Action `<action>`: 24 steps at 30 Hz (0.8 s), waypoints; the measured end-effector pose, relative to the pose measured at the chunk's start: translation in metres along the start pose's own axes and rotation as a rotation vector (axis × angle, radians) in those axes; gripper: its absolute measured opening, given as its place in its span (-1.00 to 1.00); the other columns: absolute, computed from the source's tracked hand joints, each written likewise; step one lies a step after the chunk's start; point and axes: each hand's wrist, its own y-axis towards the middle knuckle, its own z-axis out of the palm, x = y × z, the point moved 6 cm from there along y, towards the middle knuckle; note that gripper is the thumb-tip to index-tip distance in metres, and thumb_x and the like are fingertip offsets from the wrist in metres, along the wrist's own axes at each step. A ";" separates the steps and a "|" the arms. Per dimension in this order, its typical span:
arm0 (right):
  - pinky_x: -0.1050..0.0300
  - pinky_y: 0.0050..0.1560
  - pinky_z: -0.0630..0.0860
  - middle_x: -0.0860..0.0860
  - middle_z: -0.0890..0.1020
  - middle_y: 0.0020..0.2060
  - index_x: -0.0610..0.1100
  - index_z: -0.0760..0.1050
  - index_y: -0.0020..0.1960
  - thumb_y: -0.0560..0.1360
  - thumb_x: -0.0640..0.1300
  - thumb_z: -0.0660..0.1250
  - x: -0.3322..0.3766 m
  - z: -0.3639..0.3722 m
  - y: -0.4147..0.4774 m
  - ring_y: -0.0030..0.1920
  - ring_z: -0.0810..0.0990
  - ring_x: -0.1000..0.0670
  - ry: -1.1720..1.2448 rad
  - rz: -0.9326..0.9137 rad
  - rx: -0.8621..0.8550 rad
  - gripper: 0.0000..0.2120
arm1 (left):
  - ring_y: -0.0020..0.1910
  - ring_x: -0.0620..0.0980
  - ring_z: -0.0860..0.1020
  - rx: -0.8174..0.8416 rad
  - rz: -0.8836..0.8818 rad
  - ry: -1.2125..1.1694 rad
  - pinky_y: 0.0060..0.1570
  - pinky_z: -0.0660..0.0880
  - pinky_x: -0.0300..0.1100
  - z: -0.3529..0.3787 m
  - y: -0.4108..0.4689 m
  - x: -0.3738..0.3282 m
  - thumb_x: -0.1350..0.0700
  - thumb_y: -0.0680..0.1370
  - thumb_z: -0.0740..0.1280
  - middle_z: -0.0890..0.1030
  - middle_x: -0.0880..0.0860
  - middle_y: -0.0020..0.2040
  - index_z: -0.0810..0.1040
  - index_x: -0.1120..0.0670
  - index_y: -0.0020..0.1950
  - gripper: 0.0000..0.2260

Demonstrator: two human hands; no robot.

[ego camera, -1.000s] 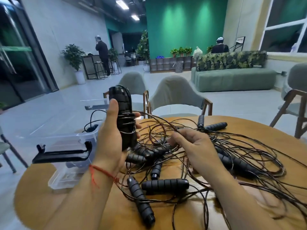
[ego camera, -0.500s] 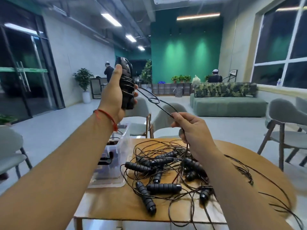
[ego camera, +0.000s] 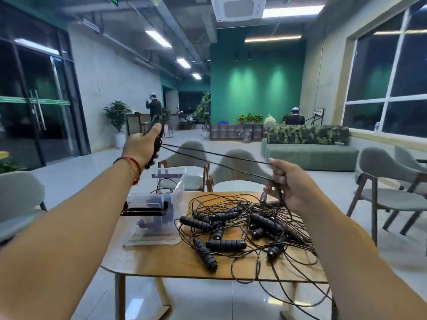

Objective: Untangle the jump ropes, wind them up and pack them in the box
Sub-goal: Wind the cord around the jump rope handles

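My left hand (ego camera: pixel 142 146) is raised far out to the left and grips a pair of black jump-rope handles (ego camera: pixel 157 141) with cord wound round them. Two taut strands of black cord (ego camera: pixel 217 158) run from the handles to my right hand (ego camera: pixel 288 183), which pinches them above the table. Below lies a tangled pile of jump ropes (ego camera: pixel 242 229) with several black ribbed handles on the wooden table (ego camera: pixel 161 262). The clear plastic box (ego camera: pixel 157 218) stands at the table's left, its black-latched lid open; some cord shows inside.
Grey chairs (ego camera: pixel 233 167) stand behind the table and another chair (ego camera: pixel 388 192) to the right. Loops of cord (ego camera: pixel 288 294) hang over the table's front right edge. A green sofa (ego camera: pixel 309 155) and people stand far back in the room.
My left hand has stretched farther away to the left with the handles. My right hand moved right, pulling the cord taut between the hands. The camera backed away from the table.
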 end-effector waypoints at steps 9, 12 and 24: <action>0.07 -0.24 0.68 0.04 0.31 -0.44 -0.04 0.40 -0.27 0.61 -0.08 0.44 0.000 -0.029 -0.033 -0.43 0.49 0.01 -0.099 0.056 0.028 -0.67 | -0.13 0.18 0.59 -0.015 0.079 0.541 -0.17 0.47 -0.02 -0.029 -0.016 0.048 -0.41 0.54 0.29 0.64 0.17 -0.09 0.54 0.15 0.07 -0.41; 0.03 -0.15 0.64 0.03 0.41 -0.43 -0.05 0.47 -0.24 0.58 -0.06 0.47 -0.002 -0.042 -0.039 -0.40 0.45 0.03 -0.141 0.073 0.018 -0.72 | -0.06 0.23 0.58 -0.057 0.032 0.605 -0.11 0.49 0.00 -0.042 -0.014 0.061 -0.39 0.56 0.29 0.62 0.20 0.00 0.50 0.16 0.16 -0.40; -0.12 0.27 0.51 -0.16 0.73 0.10 -0.25 0.69 0.17 0.56 -0.16 0.42 -0.002 -0.057 -0.043 0.10 0.67 -0.12 -0.171 0.091 0.316 -0.76 | -0.06 0.20 0.59 -0.033 0.019 0.834 -0.11 0.52 -0.01 -0.061 -0.015 0.083 -0.37 0.58 0.28 0.59 0.17 0.00 0.43 0.12 0.19 -0.45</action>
